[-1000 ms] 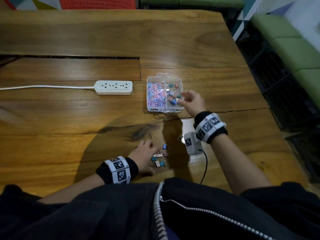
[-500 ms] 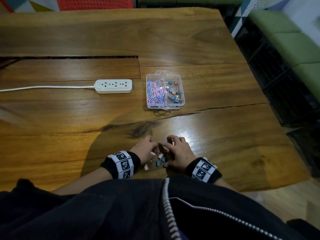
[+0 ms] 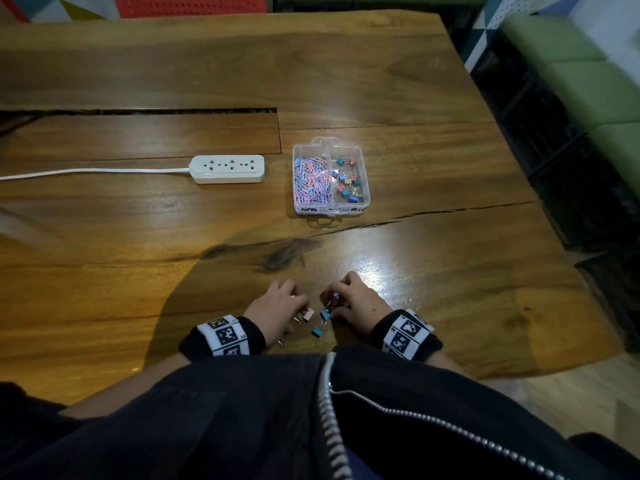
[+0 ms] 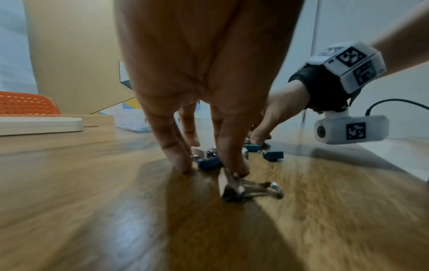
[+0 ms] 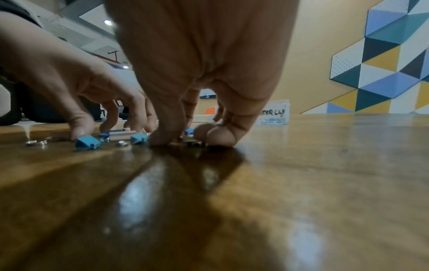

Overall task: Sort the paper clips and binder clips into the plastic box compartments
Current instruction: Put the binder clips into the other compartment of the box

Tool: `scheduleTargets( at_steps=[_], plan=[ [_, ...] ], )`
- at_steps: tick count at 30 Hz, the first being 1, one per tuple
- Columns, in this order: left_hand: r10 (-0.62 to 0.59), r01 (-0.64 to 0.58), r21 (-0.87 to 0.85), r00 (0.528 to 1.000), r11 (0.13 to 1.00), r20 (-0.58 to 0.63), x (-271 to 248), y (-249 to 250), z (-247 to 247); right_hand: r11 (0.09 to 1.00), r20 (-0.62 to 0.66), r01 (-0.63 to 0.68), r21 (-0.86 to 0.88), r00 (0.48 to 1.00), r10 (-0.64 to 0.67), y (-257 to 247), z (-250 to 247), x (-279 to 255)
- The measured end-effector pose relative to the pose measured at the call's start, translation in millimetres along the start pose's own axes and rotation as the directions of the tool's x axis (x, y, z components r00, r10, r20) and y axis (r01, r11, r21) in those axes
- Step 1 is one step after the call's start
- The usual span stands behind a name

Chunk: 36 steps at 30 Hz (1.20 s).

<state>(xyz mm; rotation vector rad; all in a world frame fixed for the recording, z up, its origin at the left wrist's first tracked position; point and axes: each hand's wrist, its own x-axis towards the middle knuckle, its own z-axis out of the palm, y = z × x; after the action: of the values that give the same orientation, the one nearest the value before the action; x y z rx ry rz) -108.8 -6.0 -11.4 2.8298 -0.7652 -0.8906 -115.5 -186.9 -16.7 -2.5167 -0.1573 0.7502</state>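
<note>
The clear plastic box [image 3: 365, 188] stands mid-table, with pastel paper clips [image 3: 311, 180] in its left compartment and binder clips [image 3: 349, 183] in its right one. Loose binder clips lie near the front edge between my hands: a blue one [image 3: 325, 314], another blue one [image 3: 317, 331] and a pale one [image 3: 308, 315]. My left hand [image 3: 277, 306] stands on straight fingertips [image 4: 183, 165] around a blue clip [image 4: 209, 163], one finger touching a pale clip [image 4: 232, 188]. My right hand [image 3: 353, 303] pinches a small binder clip [image 5: 192, 143] against the table with thumb and fingers.
A white power strip [image 3: 227, 169] with its cable running left lies to the left of the box. A slot cuts the wooden table [image 3: 450, 289] behind it. The table's right edge drops off to green seats [image 3: 588, 88]. An orange chair [image 4: 25, 102] stands at the far side.
My right hand came back from the box's right compartment to the loose clips by the front edge and closed on one. The left hand stayed at the pile.
</note>
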Motion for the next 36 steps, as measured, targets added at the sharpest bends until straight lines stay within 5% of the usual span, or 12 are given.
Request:
scheduleTargets(
  at_steps=[7,11,16,22,28,36],
  plan=[
    [-0.016,0.016,-0.061,1.000,0.998,0.010,6.5,3.8,-9.3,0.986,-0.021,-0.014,-0.169,1.000,0.011,-0.4,0.5,1.5],
    [-0.060,0.065,-0.104,0.997,0.992,0.055,12.0,5.2,-15.5,0.999,-0.072,-0.018,-0.034,0.997,0.015,3.9,-0.5,0.2],
    [-0.082,0.074,-0.149,0.995,0.986,-0.052,13.8,11.7,-14.7,0.995,-0.209,0.002,0.104,0.978,0.020,12.7,0.4,1.1],
    [-0.100,0.080,-0.206,0.991,0.975,-0.089,18.6,14.7,-14.3,0.973,-0.196,-0.077,0.217,0.973,0.121,9.5,-5.4,6.4],
    [-0.052,0.054,-0.170,0.998,0.984,0.017,21.1,3.6,-18.3,0.796,-0.158,-0.152,0.586,0.942,0.296,9.4,-31.4,16.1],
    [-0.045,0.065,-0.327,0.997,0.943,0.069,20.2,-11.7,-20.9,0.739,-0.368,-0.002,0.674,0.866,0.338,-8.9,-118.4,64.8]
  ],
)
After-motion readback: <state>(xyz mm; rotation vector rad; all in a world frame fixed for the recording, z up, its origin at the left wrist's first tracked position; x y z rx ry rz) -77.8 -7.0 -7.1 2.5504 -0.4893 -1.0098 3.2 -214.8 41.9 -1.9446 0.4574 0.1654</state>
